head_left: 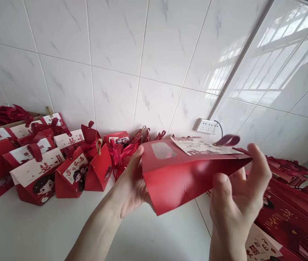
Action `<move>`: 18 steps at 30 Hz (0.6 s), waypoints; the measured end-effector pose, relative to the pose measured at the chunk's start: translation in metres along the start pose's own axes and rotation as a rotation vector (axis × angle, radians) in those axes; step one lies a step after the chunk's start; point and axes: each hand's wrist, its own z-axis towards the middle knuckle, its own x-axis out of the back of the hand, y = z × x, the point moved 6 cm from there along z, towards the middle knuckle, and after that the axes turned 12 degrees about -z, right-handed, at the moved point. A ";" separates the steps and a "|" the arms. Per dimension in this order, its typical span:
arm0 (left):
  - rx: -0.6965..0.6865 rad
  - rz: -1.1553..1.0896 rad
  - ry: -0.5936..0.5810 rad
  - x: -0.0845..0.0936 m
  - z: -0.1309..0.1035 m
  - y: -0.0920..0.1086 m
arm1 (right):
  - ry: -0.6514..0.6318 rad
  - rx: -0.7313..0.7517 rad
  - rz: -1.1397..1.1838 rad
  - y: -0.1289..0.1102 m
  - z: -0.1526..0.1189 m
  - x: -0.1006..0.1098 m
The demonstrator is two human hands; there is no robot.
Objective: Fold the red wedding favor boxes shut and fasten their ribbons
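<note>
A red paper gift box is held up, tipped on its side above the white surface, with a pale window and a white printed flap on its upper face. A dark red ribbon loop stands out from that flap. My left hand grips the box's left end, thumb on the edge and fingers beneath it. My right hand is bent round the tapered right end, with the thumb against the near side and a fingertip at the tip. Its other fingers are partly hidden behind the box.
Several folded gift boxes with ribbon handles stand at left along the tiled wall. Flat red box sheets are stacked at right. Dark red ribbons fill a container at far left. A white power strip with a cable sits against the wall.
</note>
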 end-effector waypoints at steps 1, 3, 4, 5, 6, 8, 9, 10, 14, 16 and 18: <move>0.004 -0.008 0.001 -0.001 0.001 -0.001 | 0.003 -0.002 0.000 0.000 0.000 0.002; 0.020 -0.033 0.023 -0.001 0.002 -0.002 | 0.008 -0.015 0.015 0.001 0.001 0.004; 0.029 -0.050 0.037 -0.001 0.002 -0.003 | 0.011 -0.023 0.027 0.001 0.001 0.005; 0.040 -0.068 0.052 0.000 0.002 -0.004 | 0.010 -0.032 0.041 0.002 0.001 0.006; 0.050 -0.083 0.067 0.000 0.003 -0.005 | 0.010 -0.038 0.060 0.002 0.001 0.006; 0.074 -0.105 0.097 0.002 0.003 -0.007 | -0.002 -0.045 0.099 0.002 0.000 0.006; 0.085 -0.115 0.113 0.003 0.003 -0.008 | -0.011 -0.044 0.111 0.001 0.000 0.006; 0.088 -0.124 0.127 0.004 0.003 -0.008 | -0.022 -0.040 0.116 0.000 0.000 0.005; 0.034 -0.099 0.144 0.006 0.003 -0.004 | -0.013 -0.045 0.081 0.001 -0.001 0.005; -0.032 -0.036 0.121 0.006 0.002 0.000 | 0.012 -0.086 0.082 0.006 -0.001 0.006; -0.126 0.037 0.086 0.004 0.000 0.006 | 0.017 -0.132 0.105 0.012 -0.002 0.005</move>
